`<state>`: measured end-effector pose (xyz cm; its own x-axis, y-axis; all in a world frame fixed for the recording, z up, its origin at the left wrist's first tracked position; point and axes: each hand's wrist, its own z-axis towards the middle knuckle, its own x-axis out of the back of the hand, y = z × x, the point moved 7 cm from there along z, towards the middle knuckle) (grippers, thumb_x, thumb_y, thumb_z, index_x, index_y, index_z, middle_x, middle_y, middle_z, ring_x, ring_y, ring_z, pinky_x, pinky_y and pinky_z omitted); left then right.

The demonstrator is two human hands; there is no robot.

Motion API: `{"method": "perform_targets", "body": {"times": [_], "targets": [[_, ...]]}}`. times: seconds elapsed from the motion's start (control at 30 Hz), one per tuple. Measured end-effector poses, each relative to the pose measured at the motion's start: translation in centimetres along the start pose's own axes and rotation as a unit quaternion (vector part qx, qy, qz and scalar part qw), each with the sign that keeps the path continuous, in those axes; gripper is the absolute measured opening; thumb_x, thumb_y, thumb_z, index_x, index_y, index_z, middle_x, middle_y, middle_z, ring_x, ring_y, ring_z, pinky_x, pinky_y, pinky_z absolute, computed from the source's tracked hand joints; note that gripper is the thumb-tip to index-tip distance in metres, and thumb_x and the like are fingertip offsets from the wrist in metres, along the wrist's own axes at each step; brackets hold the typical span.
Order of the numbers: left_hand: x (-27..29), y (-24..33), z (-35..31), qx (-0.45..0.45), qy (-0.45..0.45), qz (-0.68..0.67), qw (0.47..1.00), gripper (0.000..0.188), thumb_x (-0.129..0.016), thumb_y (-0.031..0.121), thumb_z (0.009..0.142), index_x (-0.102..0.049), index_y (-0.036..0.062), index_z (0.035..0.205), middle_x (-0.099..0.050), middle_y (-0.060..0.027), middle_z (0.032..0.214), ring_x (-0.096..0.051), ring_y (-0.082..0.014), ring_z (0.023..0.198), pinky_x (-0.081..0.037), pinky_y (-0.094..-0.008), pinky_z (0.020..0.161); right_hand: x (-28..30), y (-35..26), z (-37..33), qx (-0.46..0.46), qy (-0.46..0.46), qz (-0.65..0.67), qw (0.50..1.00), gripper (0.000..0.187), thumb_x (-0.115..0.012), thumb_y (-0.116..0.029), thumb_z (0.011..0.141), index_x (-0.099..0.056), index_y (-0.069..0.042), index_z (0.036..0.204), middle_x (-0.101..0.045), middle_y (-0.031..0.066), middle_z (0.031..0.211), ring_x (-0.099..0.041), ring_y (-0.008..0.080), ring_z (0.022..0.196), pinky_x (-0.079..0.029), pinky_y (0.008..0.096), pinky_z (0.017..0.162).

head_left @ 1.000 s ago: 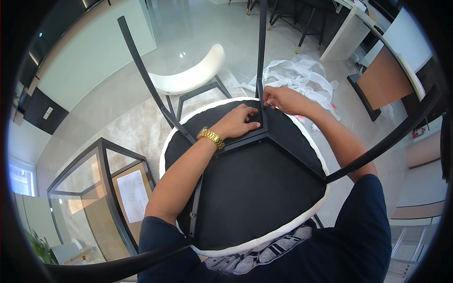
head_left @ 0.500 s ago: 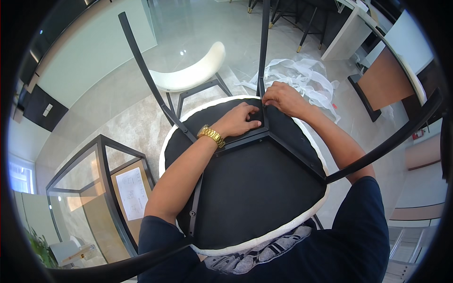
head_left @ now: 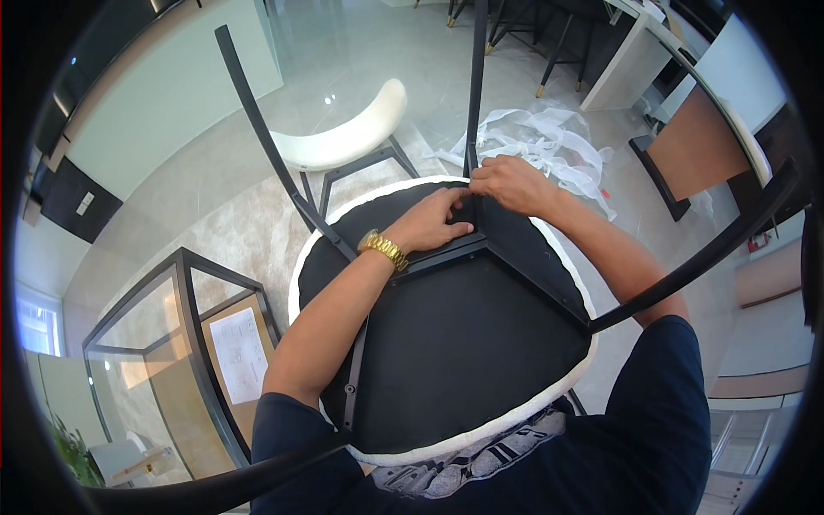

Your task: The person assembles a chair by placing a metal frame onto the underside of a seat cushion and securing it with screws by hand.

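An upturned chair lies before me, its black seat underside (head_left: 429,343) edged in white. A black metal frame (head_left: 442,257) with long legs is attached to it. My left hand (head_left: 436,220), below a gold watch (head_left: 384,249), rests on the underside, thumb and fingers apart, fingertips beside the frame's far bar. My right hand (head_left: 515,184) is closed in a pinch at the foot of the far leg (head_left: 477,94), close to the left fingertips. Whatever sits between the right fingers is hidden or too small to see.
A white curved chair part (head_left: 348,137) on black legs stands beyond the seat. Clear plastic wrapping (head_left: 549,146) lies on the floor. At left is a black-framed table (head_left: 184,300) with a paper sheet (head_left: 240,356). Bar stools (head_left: 562,56) stand far off; another chair leg (head_left: 704,257) juts right.
My right hand has shifted slightly left and down along the leg's foot, its fingers more curled. My left hand stays almost in place.
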<state>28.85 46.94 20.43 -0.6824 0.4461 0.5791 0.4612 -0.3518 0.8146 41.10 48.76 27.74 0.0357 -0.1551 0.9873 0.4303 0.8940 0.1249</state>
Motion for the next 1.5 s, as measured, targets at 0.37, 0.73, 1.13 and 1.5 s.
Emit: {"method": "perform_targets", "body": {"times": [0.37, 0.73, 1.13, 1.5], "targets": [[0.1, 0.1, -0.2, -0.004, -0.002, -0.007, 1.000, 0.072, -0.077, 0.027, 0.090, -0.046, 0.0043, 0.151, -0.062, -0.0135, 0.127, -0.062, -0.0215, 0.097, -0.052, -0.0375, 0.090, -1.3, 2.5, 1.4, -0.256, -0.123, 0.156, 0.946, 0.013, -0.076, -0.014, 0.086, -0.072, -0.006, 0.096, -0.073, 0.0169, 0.090, -0.072, 0.0308, 0.093, -0.056, 0.0430, 0.077], [0.2, 0.4, -0.3, 0.009, 0.017, -0.032, 0.999, 0.064, -0.079, 0.027, 0.090, -0.049, 0.0000, 0.139, -0.064, -0.0173, 0.124, -0.066, -0.0263, 0.104, -0.053, -0.0386, 0.092, 0.3, 2.2, -0.5, -0.159, -0.109, 0.193, 0.962, 0.025, -0.066, 0.002, 0.084, -0.076, -0.004, 0.106, -0.076, 0.0161, 0.098, -0.071, 0.0353, 0.094, -0.054, 0.0446, 0.083], [0.3, -0.1, -0.2, 0.016, 0.024, -0.042, 0.999, 0.057, -0.076, 0.026, 0.092, -0.051, -0.0022, 0.134, -0.067, -0.0182, 0.119, -0.067, -0.0264, 0.105, -0.053, -0.0386, 0.093, 0.1, 0.5, 0.7, 0.025, -0.155, 0.088, 0.984, 0.028, -0.072, -0.029, 0.088, -0.074, -0.002, 0.093, -0.070, 0.0151, 0.094, -0.070, 0.0359, 0.093, -0.055, 0.0452, 0.083], [0.9, -1.4, -0.1, 0.060, 0.072, -0.076, 0.993, 0.043, -0.073, 0.021, 0.093, -0.050, -0.0029, 0.121, -0.066, -0.0183, 0.118, -0.069, -0.0240, 0.098, -0.054, -0.0385, 0.086, -3.0, 2.9, 3.8, -0.130, -0.131, 0.144, 0.972, 0.035, -0.058, -0.030, 0.098, -0.072, 0.002, 0.095, -0.071, 0.0256, 0.084, -0.071, 0.0432, 0.084, -0.056, 0.0500, 0.078]]}}
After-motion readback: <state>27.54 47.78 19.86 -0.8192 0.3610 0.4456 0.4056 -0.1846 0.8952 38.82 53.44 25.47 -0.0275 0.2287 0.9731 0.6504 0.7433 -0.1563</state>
